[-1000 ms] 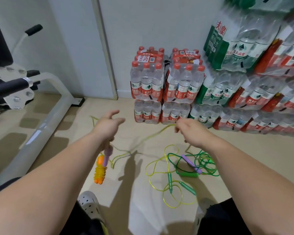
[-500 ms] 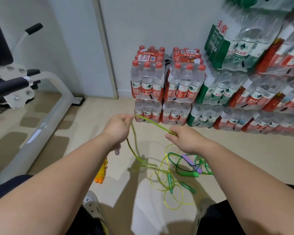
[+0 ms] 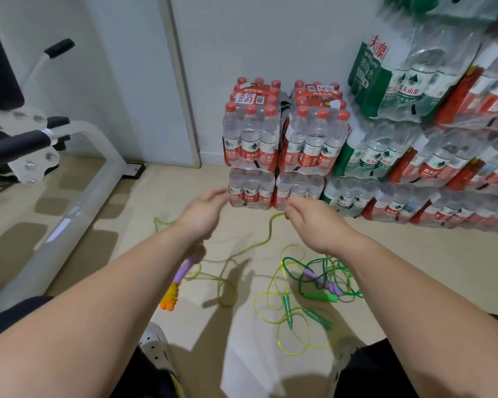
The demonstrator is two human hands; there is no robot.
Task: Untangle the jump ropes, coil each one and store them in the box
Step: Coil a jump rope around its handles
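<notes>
Packs (农夫山泉) behind; right hand pinches rope.

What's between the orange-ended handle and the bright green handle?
Head view: a loop of the yellow-green rope that the right hand pinches, then yellow rope coils with a teal handle. The left hand holds the orange-ended handle.

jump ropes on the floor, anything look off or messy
Yes. The green rope and the yellow rope lie tangled in one heap on the floor, uncoiled, a green handle caught among the loops. Another yellow-green rope trails loose from the right hand.
</notes>
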